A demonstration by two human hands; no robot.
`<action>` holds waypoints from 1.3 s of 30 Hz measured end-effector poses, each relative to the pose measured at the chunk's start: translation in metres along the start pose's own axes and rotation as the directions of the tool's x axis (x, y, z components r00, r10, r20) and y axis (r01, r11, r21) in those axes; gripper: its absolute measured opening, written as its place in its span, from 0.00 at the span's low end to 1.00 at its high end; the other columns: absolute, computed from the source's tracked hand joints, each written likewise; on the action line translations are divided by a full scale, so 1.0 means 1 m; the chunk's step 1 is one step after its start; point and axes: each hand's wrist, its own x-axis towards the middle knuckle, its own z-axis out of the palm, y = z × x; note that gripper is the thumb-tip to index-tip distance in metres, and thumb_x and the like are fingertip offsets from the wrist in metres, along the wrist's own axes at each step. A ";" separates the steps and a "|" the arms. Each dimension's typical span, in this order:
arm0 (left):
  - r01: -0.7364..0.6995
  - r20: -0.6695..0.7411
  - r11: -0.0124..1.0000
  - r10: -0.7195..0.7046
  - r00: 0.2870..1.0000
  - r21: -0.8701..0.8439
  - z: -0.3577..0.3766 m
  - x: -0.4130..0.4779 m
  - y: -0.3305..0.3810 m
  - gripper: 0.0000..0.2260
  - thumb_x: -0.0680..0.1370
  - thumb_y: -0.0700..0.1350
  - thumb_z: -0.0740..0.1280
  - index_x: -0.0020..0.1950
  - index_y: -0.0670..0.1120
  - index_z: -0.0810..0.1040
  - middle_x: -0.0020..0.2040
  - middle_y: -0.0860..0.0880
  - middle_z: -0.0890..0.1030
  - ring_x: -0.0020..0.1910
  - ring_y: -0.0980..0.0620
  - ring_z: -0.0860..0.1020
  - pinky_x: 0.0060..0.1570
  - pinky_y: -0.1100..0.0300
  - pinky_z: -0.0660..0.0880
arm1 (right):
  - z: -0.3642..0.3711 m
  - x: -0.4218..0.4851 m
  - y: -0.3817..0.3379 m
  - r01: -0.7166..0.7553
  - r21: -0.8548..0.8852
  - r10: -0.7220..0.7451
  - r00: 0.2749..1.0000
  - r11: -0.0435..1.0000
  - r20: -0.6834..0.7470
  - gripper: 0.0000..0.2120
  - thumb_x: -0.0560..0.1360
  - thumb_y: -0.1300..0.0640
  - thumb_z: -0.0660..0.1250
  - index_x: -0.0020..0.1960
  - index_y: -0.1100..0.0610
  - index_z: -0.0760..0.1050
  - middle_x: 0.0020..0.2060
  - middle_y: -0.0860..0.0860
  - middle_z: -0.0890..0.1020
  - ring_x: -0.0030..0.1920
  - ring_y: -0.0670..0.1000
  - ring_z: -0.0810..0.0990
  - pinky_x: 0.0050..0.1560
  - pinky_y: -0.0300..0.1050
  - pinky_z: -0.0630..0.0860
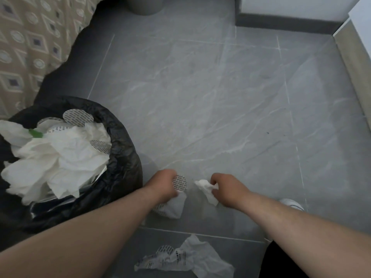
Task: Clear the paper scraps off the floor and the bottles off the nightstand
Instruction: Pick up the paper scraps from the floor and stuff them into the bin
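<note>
Left hand (162, 183): fingers clenched, gripping a round silver-grey foil disc (180, 183) printed with rows of dashes, together with a crumpled white paper wad (174, 206) that hangs below the palm.
Right hand (226, 189): fingers curled, pinching a small crumpled white tissue scrap (206, 189); its ragged ends stick out on both sides of the grip.
Contact with floor: the paper wad and the tissue scrap sit low over the tiles. Motion blur makes it impossible to tell whether either touches them.
Scraps on floor: 1 flattened, crinkled white wrapper with grey print (196, 259) lies near the lower edge, between the 2 forearms. A second foil disc (165, 250) lies against its left side.
Bin: a round bin lined with a glossy, wrinkled black plastic bag (122, 169) stands just left of the left hand. It is heaped with soft white paper (60, 157) and more dashed discs, and its left side is cut off.
Floor: smooth grey marble-veined tiles (220, 97) with pale grout lines.
Surroundings: a beige bedspread with a diamond pattern (30, 47) lies at upper left. A grey cylindrical object (144, 5) is cropped at the top, and a white shoe (292, 204) is partly hidden behind the right forearm.
</note>
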 end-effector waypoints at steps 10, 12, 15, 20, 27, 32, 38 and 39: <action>-0.203 -0.181 0.979 0.194 0.964 -0.028 -0.155 -0.049 0.073 0.06 0.73 0.42 0.69 0.44 0.44 0.72 0.42 0.46 0.77 0.34 0.48 0.79 0.33 0.56 0.79 | -0.153 -0.053 -0.067 0.130 -0.133 -0.160 0.954 0.983 -0.253 0.12 0.74 0.57 0.63 0.58 0.52 0.74 0.58 0.53 0.79 0.56 0.56 0.77 0.51 0.46 0.75; -0.234 -0.201 0.972 0.225 0.953 -0.023 -0.187 -0.071 0.073 0.08 0.73 0.41 0.69 0.39 0.45 0.71 0.38 0.47 0.77 0.31 0.48 0.80 0.32 0.56 0.79 | -0.171 -0.075 -0.085 0.158 -0.137 -0.191 0.941 0.978 -0.279 0.12 0.74 0.57 0.63 0.58 0.52 0.74 0.58 0.53 0.78 0.56 0.55 0.77 0.50 0.45 0.75; -0.244 -0.216 0.957 0.208 0.954 -0.158 -0.218 -0.107 0.056 0.07 0.74 0.38 0.70 0.39 0.44 0.72 0.37 0.45 0.78 0.31 0.48 0.81 0.34 0.55 0.81 | -0.180 -0.100 -0.112 0.222 -0.089 -0.239 0.917 0.971 -0.321 0.10 0.74 0.56 0.64 0.55 0.52 0.75 0.55 0.51 0.78 0.55 0.54 0.76 0.49 0.44 0.73; -0.171 -0.255 0.899 0.068 0.964 -0.404 -0.229 -0.146 -0.015 0.04 0.75 0.39 0.68 0.45 0.39 0.78 0.39 0.42 0.81 0.36 0.49 0.81 0.37 0.58 0.81 | -0.162 -0.110 -0.150 0.293 0.105 -0.249 0.918 0.950 -0.307 0.04 0.73 0.54 0.67 0.46 0.48 0.72 0.43 0.47 0.75 0.40 0.47 0.73 0.33 0.38 0.67; 0.133 -0.571 0.954 -0.268 0.776 -0.267 -0.199 -0.152 -0.113 0.09 0.77 0.46 0.64 0.55 0.50 0.68 0.43 0.51 0.75 0.44 0.44 0.76 0.42 0.53 0.70 | -0.143 -0.085 -0.194 0.277 0.202 -0.225 0.942 0.939 -0.249 0.04 0.74 0.52 0.66 0.49 0.50 0.76 0.40 0.45 0.77 0.39 0.45 0.74 0.34 0.37 0.68; 0.273 -0.620 0.947 -0.112 0.777 0.170 -0.191 -0.130 -0.147 0.18 0.74 0.48 0.66 0.62 0.42 0.72 0.55 0.40 0.77 0.52 0.38 0.74 0.50 0.46 0.74 | -0.133 -0.073 -0.215 0.260 0.306 -0.198 0.955 0.916 -0.220 0.03 0.73 0.53 0.67 0.46 0.50 0.77 0.41 0.46 0.80 0.38 0.45 0.76 0.34 0.39 0.69; 0.167 -0.609 0.983 -0.178 0.773 -0.075 -0.169 -0.124 -0.170 0.32 0.76 0.61 0.55 0.76 0.46 0.58 0.75 0.43 0.61 0.73 0.42 0.59 0.71 0.49 0.56 | -0.120 -0.066 -0.232 0.229 0.350 -0.169 0.966 0.908 -0.194 0.04 0.73 0.55 0.68 0.48 0.50 0.77 0.44 0.49 0.82 0.39 0.47 0.79 0.34 0.40 0.74; 0.125 -0.636 0.983 -0.182 0.750 -0.133 -0.171 -0.128 -0.175 0.34 0.74 0.63 0.53 0.76 0.46 0.58 0.75 0.44 0.61 0.73 0.44 0.58 0.71 0.50 0.55 | -0.117 -0.066 -0.235 0.225 0.353 -0.167 0.968 0.908 -0.188 0.04 0.73 0.56 0.68 0.48 0.50 0.77 0.44 0.49 0.81 0.39 0.47 0.79 0.34 0.39 0.74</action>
